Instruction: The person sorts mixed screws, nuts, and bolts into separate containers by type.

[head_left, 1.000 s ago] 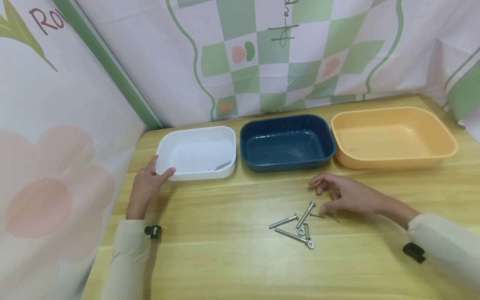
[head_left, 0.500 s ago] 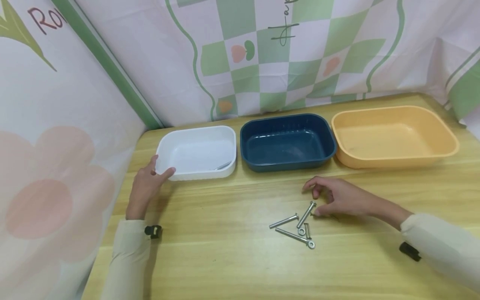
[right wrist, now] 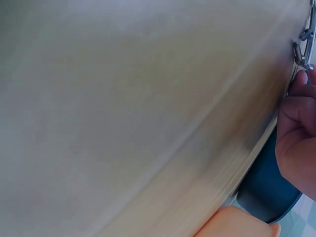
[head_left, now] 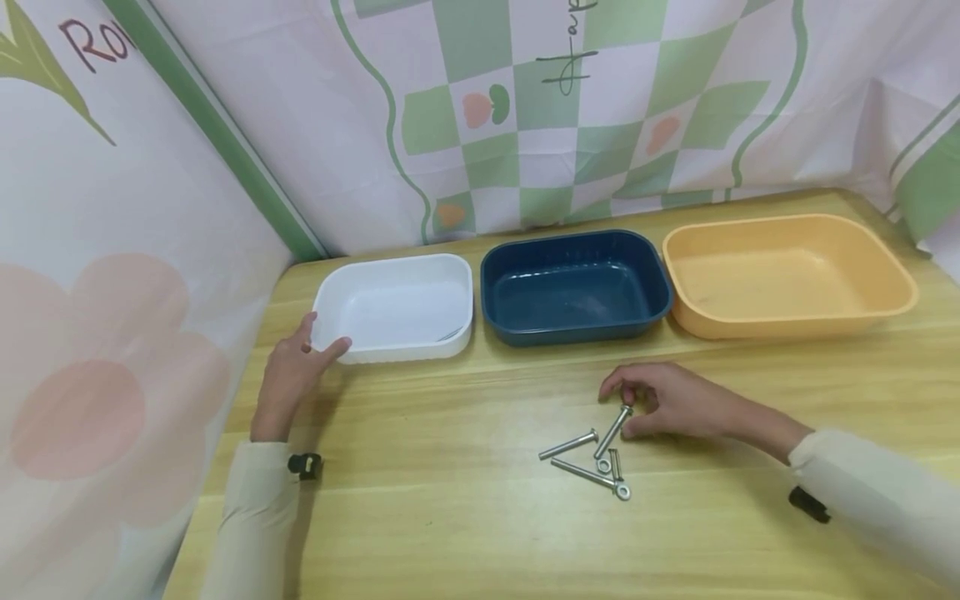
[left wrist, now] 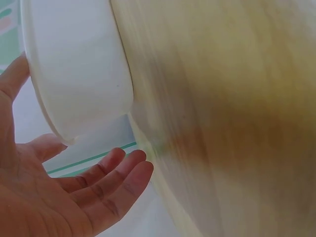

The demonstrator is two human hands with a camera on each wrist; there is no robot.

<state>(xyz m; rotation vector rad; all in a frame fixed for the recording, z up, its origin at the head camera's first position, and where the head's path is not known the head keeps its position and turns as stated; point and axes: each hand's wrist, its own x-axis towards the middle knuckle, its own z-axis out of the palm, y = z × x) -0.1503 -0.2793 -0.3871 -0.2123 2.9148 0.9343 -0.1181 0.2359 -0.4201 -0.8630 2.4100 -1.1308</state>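
Observation:
My left hand reaches around the near-left corner of the white bin, with the thumb and index finger touching its rim. The other fingers are extended loosely below the rim in the left wrist view. My right hand is over the table, thumb and fingers bent and apart on either side of a long bolt's head. That bolt lies slanted on the wood. Close by are two more long bolts, small screws and two nuts. The right palm covers part of the table.
A dark blue bin stands beside the white one, and a yellow-orange bin to its right. A thin metal piece lies inside the white bin. Patterned cloth hangs behind the table.
My right hand has moved left and slightly nearer, over the thin screws that lay beside it, to the long bolt's head. My left hand stays at the white bin.

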